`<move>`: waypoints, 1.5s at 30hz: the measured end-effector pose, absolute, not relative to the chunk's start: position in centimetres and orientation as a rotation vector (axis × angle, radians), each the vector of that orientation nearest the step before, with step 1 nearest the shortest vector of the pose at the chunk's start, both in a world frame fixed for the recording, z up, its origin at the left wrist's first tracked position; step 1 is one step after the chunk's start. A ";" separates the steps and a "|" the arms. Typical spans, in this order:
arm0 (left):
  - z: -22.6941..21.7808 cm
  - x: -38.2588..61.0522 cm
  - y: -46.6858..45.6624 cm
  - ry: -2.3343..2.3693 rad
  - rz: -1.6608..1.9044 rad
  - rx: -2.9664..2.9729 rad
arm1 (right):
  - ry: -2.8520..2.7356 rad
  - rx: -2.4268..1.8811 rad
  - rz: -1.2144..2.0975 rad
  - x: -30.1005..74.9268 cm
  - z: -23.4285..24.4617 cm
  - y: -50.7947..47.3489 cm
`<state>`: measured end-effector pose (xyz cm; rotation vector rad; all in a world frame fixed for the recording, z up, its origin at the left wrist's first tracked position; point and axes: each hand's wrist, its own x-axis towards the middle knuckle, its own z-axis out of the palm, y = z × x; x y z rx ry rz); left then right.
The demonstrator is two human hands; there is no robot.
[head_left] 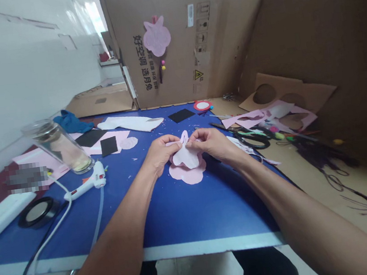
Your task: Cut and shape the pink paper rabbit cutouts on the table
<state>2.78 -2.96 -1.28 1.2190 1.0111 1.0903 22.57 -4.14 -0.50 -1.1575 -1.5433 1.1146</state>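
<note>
Near the middle of the blue table, my left hand (163, 150) and my right hand (212, 144) pinch a pale pink paper cutout (186, 157) from either side. Its lower edge is scalloped, and a narrow looped strip stands up between my fingertips. Below it a second scalloped pink paper shape (188, 174) shows, partly covered by the upper one; whether the two are joined I cannot tell. Black-handled scissors (253, 138) lie to the right of my right hand.
Left on the table (180, 219) are a hot glue gun (88, 182) with its cord, a glass bottle (66, 146) and black tape (38, 212). Paper scraps (265, 115) and purple cords lie right. Behind stands a cardboard box (182, 79) bearing a pink paper flower (157, 37).
</note>
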 end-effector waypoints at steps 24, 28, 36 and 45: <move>-1.1 2.5 -3.1 1.037 1.052 1.208 | -1.600 -1.072 1.112 23.0 -0.6 -3.9; -1.1 2.5 -3.1 1.044 1.014 1.232 | -1.592 -1.068 1.129 23.0 -0.5 -4.0; -1.2 2.7 -3.2 1.053 0.998 1.245 | -1.604 -1.094 1.107 23.0 -0.4 -4.0; -1.1 2.8 -3.3 1.053 1.003 1.261 | -1.501 -1.104 1.159 22.8 -0.6 -4.0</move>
